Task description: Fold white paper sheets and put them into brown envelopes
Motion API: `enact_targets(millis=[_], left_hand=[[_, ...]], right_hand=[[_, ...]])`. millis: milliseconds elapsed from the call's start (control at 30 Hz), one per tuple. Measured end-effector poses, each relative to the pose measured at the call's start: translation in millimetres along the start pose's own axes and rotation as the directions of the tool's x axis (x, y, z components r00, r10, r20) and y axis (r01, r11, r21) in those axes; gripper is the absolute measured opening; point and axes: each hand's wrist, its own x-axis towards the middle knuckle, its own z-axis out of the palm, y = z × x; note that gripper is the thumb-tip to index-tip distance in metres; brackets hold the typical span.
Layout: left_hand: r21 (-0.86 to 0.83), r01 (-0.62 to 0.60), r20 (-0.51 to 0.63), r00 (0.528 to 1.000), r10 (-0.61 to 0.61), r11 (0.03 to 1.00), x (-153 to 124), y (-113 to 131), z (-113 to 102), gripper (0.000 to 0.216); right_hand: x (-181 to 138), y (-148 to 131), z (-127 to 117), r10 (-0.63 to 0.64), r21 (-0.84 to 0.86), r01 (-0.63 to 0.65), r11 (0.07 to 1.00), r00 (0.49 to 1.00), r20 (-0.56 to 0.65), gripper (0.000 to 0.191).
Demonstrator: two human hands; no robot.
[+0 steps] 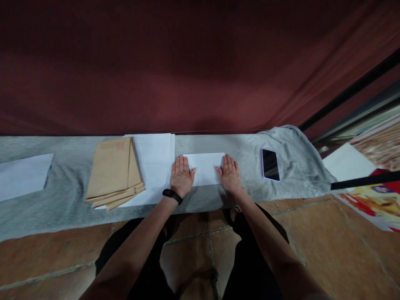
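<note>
A folded white sheet of paper (205, 167) lies on the grey cloth (68, 204) in front of me. My left hand (181, 176) lies flat on its left end, fingers stretched out and together, with a black band on the wrist. My right hand (229, 175) lies flat on its right end in the same way. Neither hand grips anything; both press down on the paper.
A stack of brown envelopes (114, 173) lies left of my hands on white sheets (154, 160). Another white sheet (23, 176) is at far left. A phone (270, 164) lies face up to the right. A dark red curtain hangs behind; tiled floor below.
</note>
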Motion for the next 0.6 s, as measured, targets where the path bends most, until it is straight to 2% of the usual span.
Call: enact_targets(millis=[100, 167, 267, 400, 467, 600], left_hand=[[0.009, -0.009, -0.029, 1.000, 0.009, 1.000, -7, 8, -7, 0.065], [0.012, -0.073, -0.017, 0.997, 0.073, 0.997, -16, 19, -12, 0.063], [-0.011, -0.223, 0.082, 0.971, 0.224, 0.975, -31, 37, -17, 0.059], [-0.022, -0.327, 0.180, 0.928, 0.325, 0.945, -47, 49, -16, 0.057], [-0.024, -0.344, 0.183, 0.921, 0.343, 0.939, -51, 48, -16, 0.057], [-0.047, -0.413, 0.187, 0.891, 0.414, 0.909, -58, 44, -19, 0.057]], right_hand=[[-5, 2, -4, 0.044, -0.005, -0.044, 0.999, 0.999, -0.012, 0.069], [-9, -3, -7, 0.038, 0.002, -0.038, 0.999, 0.999, -0.013, 0.067], [-16, -19, -12, -0.111, 0.062, 0.108, 0.992, 0.993, 0.048, 0.060], [-25, -38, -17, -0.383, 0.198, 0.349, 0.916, 0.908, 0.168, 0.055], [-27, -39, -19, -0.431, 0.229, 0.388, 0.893, 0.883, 0.184, 0.055], [-23, -30, -21, -0.403, 0.208, 0.365, 0.907, 0.897, 0.183, 0.054]])
